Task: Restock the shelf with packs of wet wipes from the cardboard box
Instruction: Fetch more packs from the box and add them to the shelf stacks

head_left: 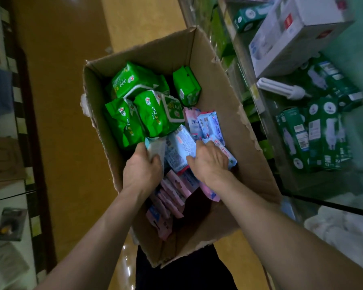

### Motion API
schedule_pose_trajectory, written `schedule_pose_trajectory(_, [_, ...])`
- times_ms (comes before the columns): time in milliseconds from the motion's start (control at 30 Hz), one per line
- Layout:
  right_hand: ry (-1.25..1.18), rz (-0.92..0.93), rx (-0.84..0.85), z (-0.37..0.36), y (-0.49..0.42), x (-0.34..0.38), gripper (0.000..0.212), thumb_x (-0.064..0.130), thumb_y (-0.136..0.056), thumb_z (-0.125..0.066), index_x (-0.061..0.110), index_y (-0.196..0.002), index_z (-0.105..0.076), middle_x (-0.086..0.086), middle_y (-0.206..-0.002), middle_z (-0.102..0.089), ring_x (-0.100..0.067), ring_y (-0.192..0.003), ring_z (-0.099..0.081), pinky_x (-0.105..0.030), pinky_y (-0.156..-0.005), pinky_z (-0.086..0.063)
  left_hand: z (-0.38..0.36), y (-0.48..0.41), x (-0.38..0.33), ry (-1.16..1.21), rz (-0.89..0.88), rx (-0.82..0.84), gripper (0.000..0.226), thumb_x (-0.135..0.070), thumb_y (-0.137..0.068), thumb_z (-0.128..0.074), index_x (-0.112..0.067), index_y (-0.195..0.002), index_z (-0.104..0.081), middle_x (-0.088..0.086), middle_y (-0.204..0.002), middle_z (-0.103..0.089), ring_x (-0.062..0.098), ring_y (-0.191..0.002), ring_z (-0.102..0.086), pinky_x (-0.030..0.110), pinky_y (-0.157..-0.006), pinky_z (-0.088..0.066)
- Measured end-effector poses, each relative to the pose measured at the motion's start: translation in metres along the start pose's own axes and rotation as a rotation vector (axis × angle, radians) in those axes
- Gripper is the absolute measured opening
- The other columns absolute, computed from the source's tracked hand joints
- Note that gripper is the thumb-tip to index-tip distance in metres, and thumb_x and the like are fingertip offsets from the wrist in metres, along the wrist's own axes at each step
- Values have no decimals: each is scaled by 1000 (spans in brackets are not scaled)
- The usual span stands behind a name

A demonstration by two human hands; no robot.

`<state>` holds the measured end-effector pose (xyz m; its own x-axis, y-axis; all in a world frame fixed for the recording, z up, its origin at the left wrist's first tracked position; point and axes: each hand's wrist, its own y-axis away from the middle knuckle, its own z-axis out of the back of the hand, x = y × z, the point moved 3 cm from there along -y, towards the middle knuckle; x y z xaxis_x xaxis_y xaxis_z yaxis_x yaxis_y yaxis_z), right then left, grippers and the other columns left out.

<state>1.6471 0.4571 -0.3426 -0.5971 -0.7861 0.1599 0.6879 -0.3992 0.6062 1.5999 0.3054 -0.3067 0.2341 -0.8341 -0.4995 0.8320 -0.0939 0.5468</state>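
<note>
1. The left hand (142, 170) has a closed grip: fingers and thumb curl round the near edge of a pale blue pack (154, 145) of wet wipes, which is tilted up inside the box.
2. The right hand (210, 162) lies knuckles-up with its fingers bent over a blue-and-pink pack (228, 154); the grip closes on that pack, and the thumb touches a barcode-side pack (178, 149) standing between the two hands.
3. Beneath both wrists, pink packs (172, 191) lie stacked on edge in the near part of the box.
4. Beyond the hands, green packs (151, 114) fill the far end, heaped at loose angles.
5. All the packs sit in the open cardboard box (239, 143), whose top edges are torn; it rests on a glossy brown floor (71, 101).
6. Just right of the box stands the shelf (344, 185), holding green bulb cartons (314, 139), a loose white bulb (281, 88) and a large white carton (291, 32).
</note>
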Motion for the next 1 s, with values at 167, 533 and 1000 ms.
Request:
schedule_pose_trajectory(167, [-53,-105,66,2,-19,6,62,48,-91,-56,13,-139,-37,-13,-128,-52,-30,-117,-52,-35,-82,-41,-3,-1,2,-19,-15,34,20,-20,-95,-50,-12,-113,-50,5,-94,-57,27,-83,-53,33,-70,-39])
schedule_pose_trajectory(533, [-611,-173,131,-13,3,22,59,26,-82,-67,8,-128,-36,-10,-121,-57,-31,-109,-57,-34,-85,-46,-9,-6,1,148,204,192,42,-12,-84,-65,-9,-125,-56,8,-105,-60,23,-89,-56,31,-74,-47])
schedule_pose_trajectory(1000, [-332,144,16,103,34,5,18,31,-80,-65,25,-95,-59,-6,-97,-67,-28,-89,-64,-30,-75,-51,58,36,-32,224,196,160,17,-17,-91,-59,-12,-102,-46,9,-92,-57,31,-92,-61,50,-85,-55])
